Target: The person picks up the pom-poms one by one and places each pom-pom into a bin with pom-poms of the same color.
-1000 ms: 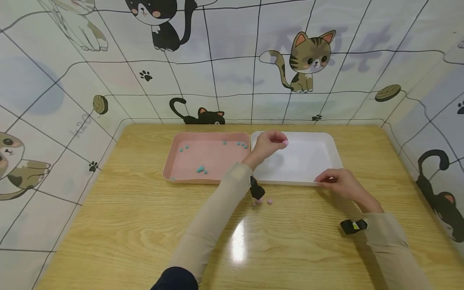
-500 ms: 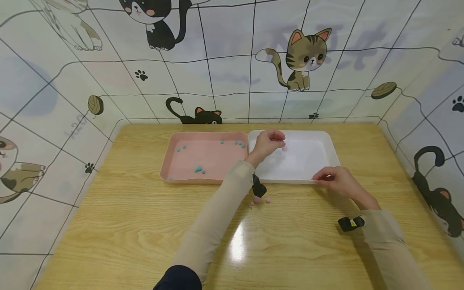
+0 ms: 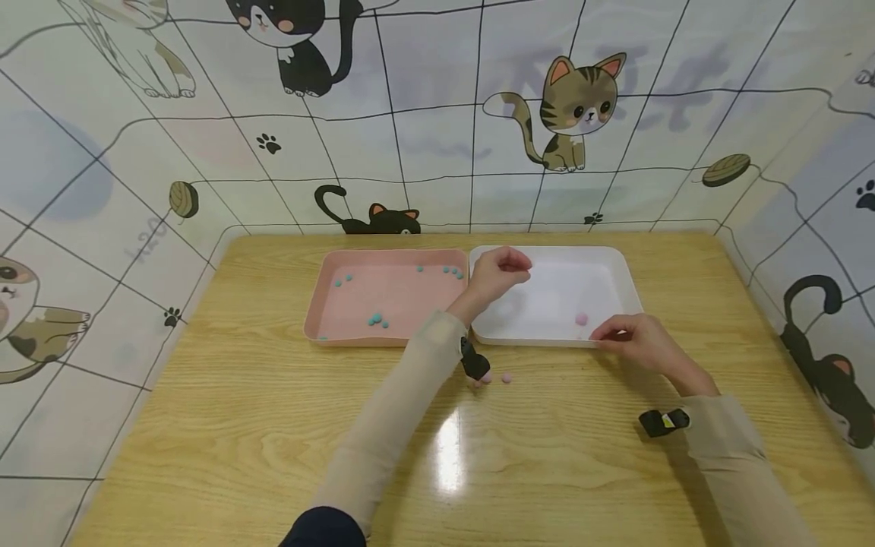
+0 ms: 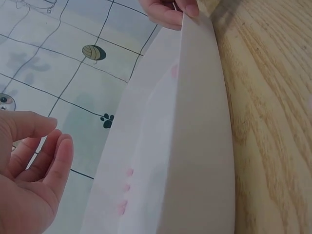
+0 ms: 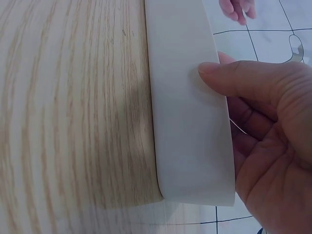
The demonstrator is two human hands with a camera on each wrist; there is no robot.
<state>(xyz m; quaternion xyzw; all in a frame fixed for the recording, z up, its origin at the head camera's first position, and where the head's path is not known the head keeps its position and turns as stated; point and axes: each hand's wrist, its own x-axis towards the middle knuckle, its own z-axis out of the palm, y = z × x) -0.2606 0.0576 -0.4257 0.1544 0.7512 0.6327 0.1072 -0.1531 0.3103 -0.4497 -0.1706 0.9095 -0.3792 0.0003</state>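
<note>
My left hand [image 3: 494, 279] hovers over the left part of the white tray [image 3: 615, 277], its fingers loosely bent with nothing between them, as the left wrist view also shows. A pink ball [image 3: 581, 319] lies in that tray near its front right. Several more pink balls [image 4: 126, 187] show inside the tray in the left wrist view; the left hand hides them in the head view. My right hand [image 3: 639, 342] pinches the tray's front rim close to the right corner, thumb [image 5: 219, 78] on the outer wall and fingers inside.
A pink tray [image 3: 393, 342] with several small teal balls [image 3: 377, 318] touches the white tray's left side. A few pink balls [image 3: 506, 377] lie on the wooden table [image 3: 547, 456] in front, partly behind the left wrist camera. A cat-patterned cloth [image 3: 437, 144] surrounds the table.
My left hand has let go of the pink ball, which dropped into the white tray and now lies near the front right. That hand has shifted slightly left; the right hand keeps its grip.
</note>
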